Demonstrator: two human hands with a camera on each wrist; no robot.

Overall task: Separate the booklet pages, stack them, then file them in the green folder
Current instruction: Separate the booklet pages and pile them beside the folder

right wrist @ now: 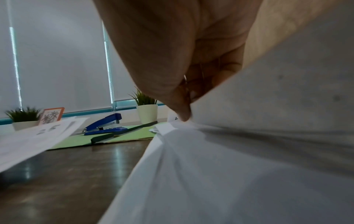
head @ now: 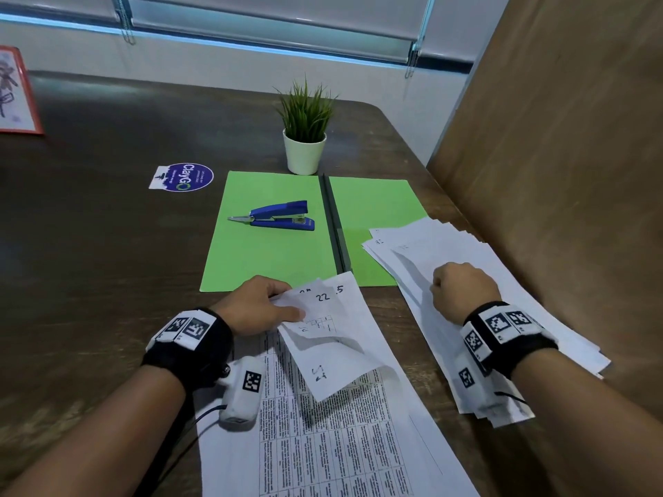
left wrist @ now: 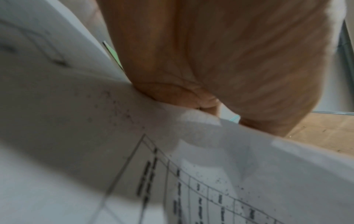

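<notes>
The green folder [head: 272, 256] lies open on the dark table, its black spine clip down the middle. In front of it lies the booklet [head: 341, 443], showing a printed table. My left hand [head: 258, 303] pinches the top corner of a white page [head: 333, 346] with handwritten numbers, and that page is curled up off the booklet. To the right lies a fanned stack of loose pages [head: 448, 242], partly over the folder's right flap. My right hand [head: 462, 288] is curled on this stack. In the right wrist view its thumb and fingers [right wrist: 184, 115] pinch a raised sheet [right wrist: 268, 106].
A blue stapler [head: 278, 215] sits on the folder's left flap. A small potted plant [head: 305, 138] stands behind the folder, and a round sticker [head: 184, 177] lies to the left. A wooden partition [head: 556, 156] borders the table on the right. A red-framed picture [head: 14, 91] lies far left.
</notes>
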